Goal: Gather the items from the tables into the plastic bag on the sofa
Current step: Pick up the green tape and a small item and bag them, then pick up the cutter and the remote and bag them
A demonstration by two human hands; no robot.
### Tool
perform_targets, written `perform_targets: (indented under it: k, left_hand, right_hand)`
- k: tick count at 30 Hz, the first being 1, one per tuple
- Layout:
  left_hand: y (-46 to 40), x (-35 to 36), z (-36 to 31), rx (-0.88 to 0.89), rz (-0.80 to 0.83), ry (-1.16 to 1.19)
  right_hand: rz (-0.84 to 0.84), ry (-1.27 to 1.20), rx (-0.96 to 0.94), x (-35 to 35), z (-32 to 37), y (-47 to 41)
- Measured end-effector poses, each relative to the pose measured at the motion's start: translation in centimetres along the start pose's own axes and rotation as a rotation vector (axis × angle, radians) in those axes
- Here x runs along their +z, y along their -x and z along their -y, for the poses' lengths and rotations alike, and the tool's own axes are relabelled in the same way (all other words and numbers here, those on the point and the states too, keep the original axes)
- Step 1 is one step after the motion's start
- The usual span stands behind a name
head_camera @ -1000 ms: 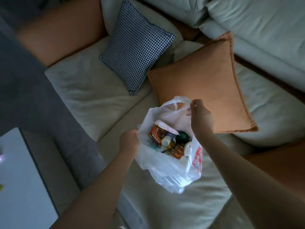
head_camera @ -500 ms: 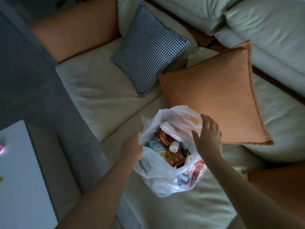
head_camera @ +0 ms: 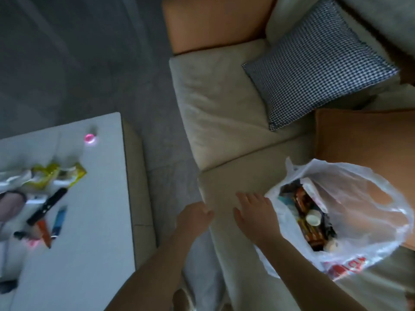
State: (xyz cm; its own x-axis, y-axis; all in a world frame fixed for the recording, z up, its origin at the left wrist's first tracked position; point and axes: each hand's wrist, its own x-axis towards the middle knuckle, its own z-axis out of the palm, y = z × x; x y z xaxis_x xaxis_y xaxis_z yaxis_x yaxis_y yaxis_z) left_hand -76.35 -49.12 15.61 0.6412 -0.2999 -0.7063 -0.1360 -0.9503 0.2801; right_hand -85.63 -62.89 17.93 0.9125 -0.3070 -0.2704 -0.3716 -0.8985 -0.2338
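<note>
Now both hands, left hand (head_camera: 195, 217) and right hand (head_camera: 254, 213), hover empty beside the plastic bag (head_camera: 363, 194), fingers loosely spread

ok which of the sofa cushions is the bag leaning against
The plain orange cushion at the right: the plastic bag overlaps its lower edge. The black-and-white checked cushion lies farther back, clear of the bag.
</note>
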Motion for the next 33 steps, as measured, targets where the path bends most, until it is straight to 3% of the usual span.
perform_targets:
  k: [7, 15, 26, 33]
  left_hand:
    - [0.6, -1.7, 12.3, -0.189, 0.045, 0.249]
    - [0.5, -3.9, 25.4, -0.359, 0.036, 0.326]
    - [0.5, -5.3, 42.0, -0.558, -0.061, 0.519]
    - [0.7, -5.6, 49.3, -0.669, -0.148, 0.630]
  right_hand:
    - [0.164, 0.195, -0.090, 5.8, 10.2, -2.2]
    - [0.335, 0.259, -0.243, 9.5, 23.1, -5.8]
    - [0.408, 0.350, -0.550, 16.1, 39.0, -10.2]
    - [0.452, 0.370, -0.757, 19.5, 46.7, -12.6]
